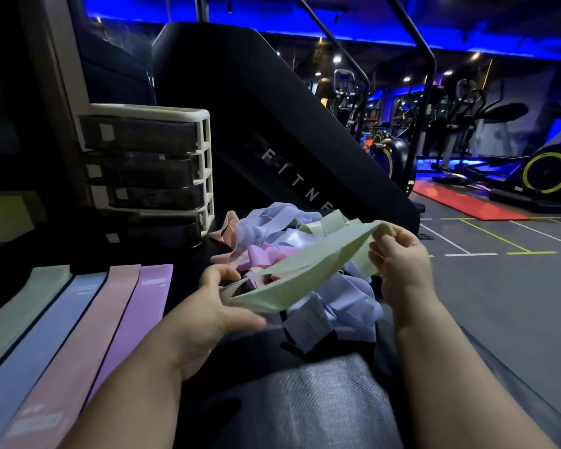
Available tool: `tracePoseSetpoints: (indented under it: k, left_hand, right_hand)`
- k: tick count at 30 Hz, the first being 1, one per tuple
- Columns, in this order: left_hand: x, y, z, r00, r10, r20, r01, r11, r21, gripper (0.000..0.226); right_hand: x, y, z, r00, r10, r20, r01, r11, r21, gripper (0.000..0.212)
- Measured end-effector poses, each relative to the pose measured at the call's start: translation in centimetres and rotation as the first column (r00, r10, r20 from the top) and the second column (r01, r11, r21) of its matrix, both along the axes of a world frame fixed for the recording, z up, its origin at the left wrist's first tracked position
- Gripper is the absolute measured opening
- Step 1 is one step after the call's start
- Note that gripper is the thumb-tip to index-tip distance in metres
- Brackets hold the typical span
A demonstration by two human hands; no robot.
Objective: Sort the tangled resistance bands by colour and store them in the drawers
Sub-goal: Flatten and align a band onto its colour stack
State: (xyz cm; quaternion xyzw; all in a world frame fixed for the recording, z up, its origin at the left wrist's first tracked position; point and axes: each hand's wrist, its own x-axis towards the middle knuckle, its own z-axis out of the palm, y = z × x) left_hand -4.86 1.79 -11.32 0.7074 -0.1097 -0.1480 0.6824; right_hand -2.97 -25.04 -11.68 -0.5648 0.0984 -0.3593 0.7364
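Pinching the green band (321,259), one end in left grip (209,306), other end in right grip (399,257). Stretched above the tangled pile (353,303), near the drawers (143,170).

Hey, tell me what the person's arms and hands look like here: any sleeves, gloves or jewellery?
The left forearm and right forearm are bare right to the frame's edge, and no sleeve edge comes into view. The left hand and right hand wear no gloves. No ring, watch or bracelet shows on either.
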Motion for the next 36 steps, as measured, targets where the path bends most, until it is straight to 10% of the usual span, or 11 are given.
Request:
tracePoseSetpoints:
  k: [4, 8, 29, 36]
  left_hand:
    - [0.3, 0.2, -0.8, 0.992, 0.014, 0.128, -0.057, 0.939, 0.34, 0.044]
    - [1.0, -0.1, -1.1, 0.984, 0.143, 0.105, -0.163, 0.964, 0.21, 0.009]
    - [0.5, 0.0, 0.5, 0.956, 0.233, 0.18, -0.265, 0.948, 0.179, 0.024]
    - [-1.0, 4.1, 2.5, 0.965, 0.199, 0.171, -0.234, 0.948, 0.216, 0.004]
  right_hand:
    - [-0.1, -0.1, 0.1, 0.995, -0.104, 0.0, 0.104, 0.993, -0.052, 0.013]
    - [-0.1, -0.2, 0.2, 0.995, -0.098, -0.003, 0.098, 0.995, -0.02, 0.014]
    - [0.9, -0.6, -1.1, 0.977, -0.212, -0.027, 0.208, 0.971, -0.122, 0.017]
    - [0.4, 1.8, -0.3, 0.997, 0.076, -0.019, -0.076, 0.997, -0.029, 0.014]
